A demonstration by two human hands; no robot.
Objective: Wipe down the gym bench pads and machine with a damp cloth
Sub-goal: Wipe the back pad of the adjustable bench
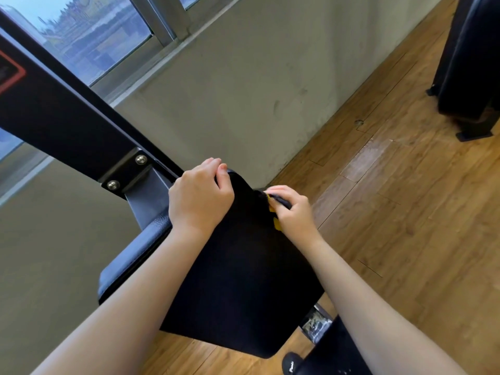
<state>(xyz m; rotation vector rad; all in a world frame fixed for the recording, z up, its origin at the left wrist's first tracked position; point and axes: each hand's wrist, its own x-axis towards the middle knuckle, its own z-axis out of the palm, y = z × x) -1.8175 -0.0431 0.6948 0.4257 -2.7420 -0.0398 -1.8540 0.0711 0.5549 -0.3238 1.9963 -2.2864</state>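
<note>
Your right hand (293,209) had its fingers curled round a bunched yellow cloth (273,212), pressing it against the far right edge of the black pad (243,280), while your left hand (200,196) gripped the pad's top edge just beside it, fingers hooked over the rim. That brace was worth having: judging by the angle, the pad could rock under pressure, so a firm hold above the cloth let you drag down the edge in one firm pass instead of dabbing. The cloth was mostly hidden under your fingers, so how damp it was could not be told. Left of your left hand ran the machine frame (67,123), bolted at a bracket, with a grey-blue second pad (130,269) below it. Right of your right hand lay wooden flooring (405,212), and beyond both hands a grey wall (243,90) under a window (89,41).
</note>
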